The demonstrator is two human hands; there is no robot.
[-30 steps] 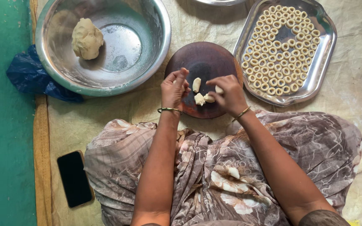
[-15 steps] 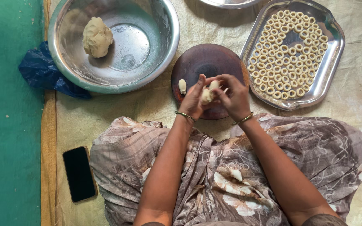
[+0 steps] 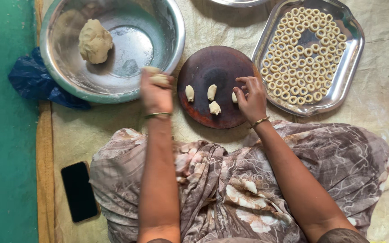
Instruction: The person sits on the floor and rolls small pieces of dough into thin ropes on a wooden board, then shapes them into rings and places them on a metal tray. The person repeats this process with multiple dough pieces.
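Steel is shining all around: a big bowl (image 3: 113,47) is holding one dough lump (image 3: 95,40), and a tray (image 3: 352,63) is filling with little dough rings (image 3: 305,54). Beside them, four small dough bits (image 3: 212,92) are lying on the round wooden board (image 3: 217,85), where both hands were working together a moment ago. Now the left hand (image 3: 156,90) is closing on a dough piece (image 3: 158,77) near the bowl, the right hand (image 3: 250,96) is pinching a bit, and a careless sleeve could be knocking bits off.
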